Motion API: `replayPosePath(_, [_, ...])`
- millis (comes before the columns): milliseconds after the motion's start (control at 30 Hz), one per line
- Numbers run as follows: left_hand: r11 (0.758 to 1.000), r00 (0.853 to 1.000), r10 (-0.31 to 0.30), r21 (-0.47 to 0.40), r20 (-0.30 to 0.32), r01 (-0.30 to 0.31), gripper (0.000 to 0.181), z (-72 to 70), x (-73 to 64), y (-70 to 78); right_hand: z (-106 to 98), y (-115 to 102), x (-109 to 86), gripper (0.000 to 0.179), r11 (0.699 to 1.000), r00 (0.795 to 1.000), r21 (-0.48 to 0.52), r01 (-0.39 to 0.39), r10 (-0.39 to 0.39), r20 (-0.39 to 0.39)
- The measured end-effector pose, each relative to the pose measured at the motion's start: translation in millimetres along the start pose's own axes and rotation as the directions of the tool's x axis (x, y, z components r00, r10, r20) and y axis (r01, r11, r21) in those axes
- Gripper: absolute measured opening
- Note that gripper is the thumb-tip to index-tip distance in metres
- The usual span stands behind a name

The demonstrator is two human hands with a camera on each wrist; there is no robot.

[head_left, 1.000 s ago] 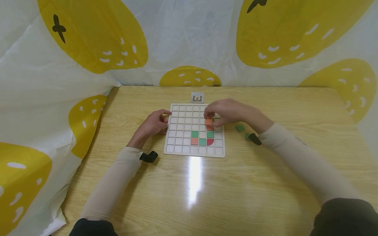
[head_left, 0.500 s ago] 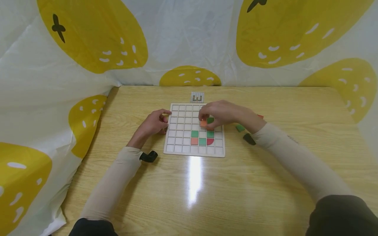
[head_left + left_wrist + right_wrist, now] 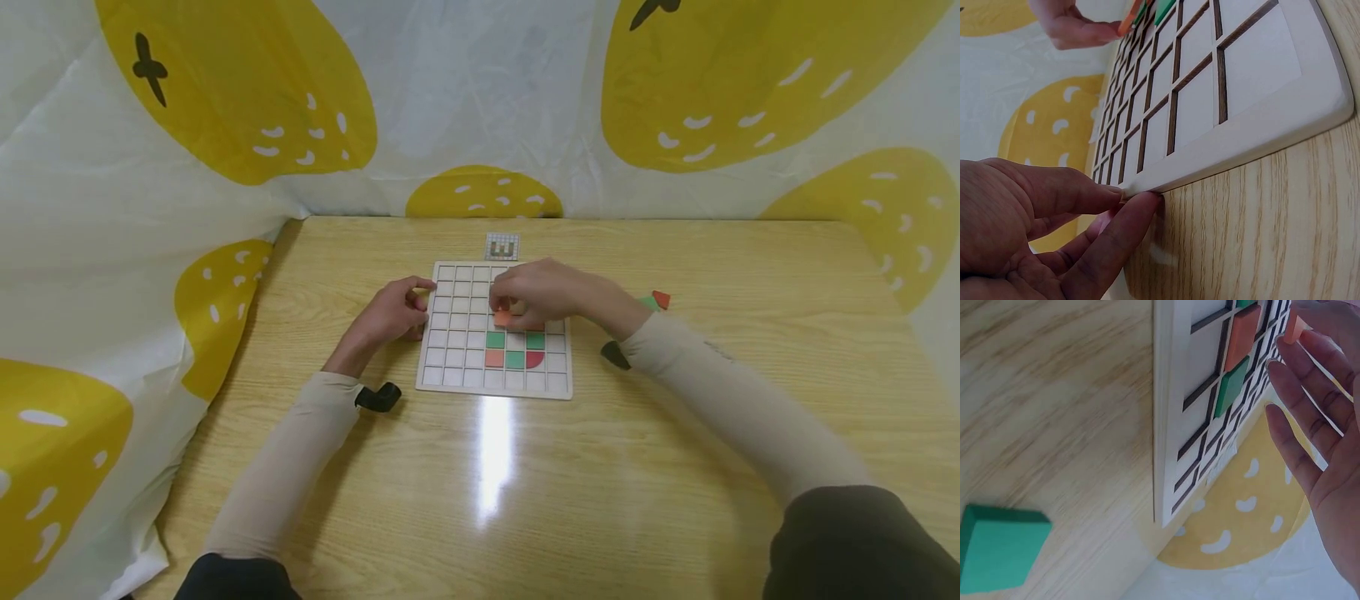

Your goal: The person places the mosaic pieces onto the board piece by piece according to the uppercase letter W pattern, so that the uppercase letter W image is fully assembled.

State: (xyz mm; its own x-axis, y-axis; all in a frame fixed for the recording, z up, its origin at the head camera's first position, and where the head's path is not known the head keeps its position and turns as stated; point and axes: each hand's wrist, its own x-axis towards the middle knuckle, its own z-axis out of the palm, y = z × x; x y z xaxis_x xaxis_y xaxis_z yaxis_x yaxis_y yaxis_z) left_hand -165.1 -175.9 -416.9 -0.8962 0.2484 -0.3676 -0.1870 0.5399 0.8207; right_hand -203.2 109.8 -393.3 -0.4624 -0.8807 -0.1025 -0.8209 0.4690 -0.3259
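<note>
My right hand (image 3: 536, 292) pinches an orange square tile (image 3: 502, 318) over the middle of a pale wooden grid board (image 3: 453, 376); the tile also shows between finger and thumb in the right wrist view. My left hand (image 3: 384, 315) is at the board's left side, thumb and index fingertips touching its edge, as the left wrist view shows. Several pieces lie in the board's squares: a green tile (image 3: 496, 340), a second green tile (image 3: 515, 360), an orange tile (image 3: 495, 358) and a red rounded piece (image 3: 535, 360). My right hand hides part of the board's upper right.
Behind the board lies a small card (image 3: 502, 247) with a printed grid pattern. Loose pieces sit on the table (image 3: 570, 467) to the right, including a red one (image 3: 661, 299) and a green one (image 3: 648, 302), partly behind my right wrist. A patterned cloth (image 3: 480, 100) hangs at the back.
My right hand has moved left over the board with the orange tile. Loose red and green pieces have come into sight beyond the right forearm. My left hand stays at the edge.
</note>
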Motion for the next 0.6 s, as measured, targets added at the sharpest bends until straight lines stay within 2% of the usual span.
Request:
replayPosePath(233, [1.000,1.000,-0.008,0.005,-0.001,0.008,0.051,0.1,0.5,-0.1,4.9,-1.7,7.9,0.013,0.999,1.000,-0.051,0.018,-0.018,0.009])
replayPosePath(433, [1.000,1.000,0.000,0.009,-0.001,0.000,0.051,0.2,-0.9,0.3,5.6,-3.1,11.9,0.020,0.997,0.999,-0.080,0.002,0.001,0.037])
replayPosePath(600, [1.000,1.000,0.004,0.022,-0.004,-0.004,0.051,0.1,-1.0,0.6,6.0,-4.2,12.7,0.019,0.995,0.999,-0.102,-0.001,0.005,0.041])
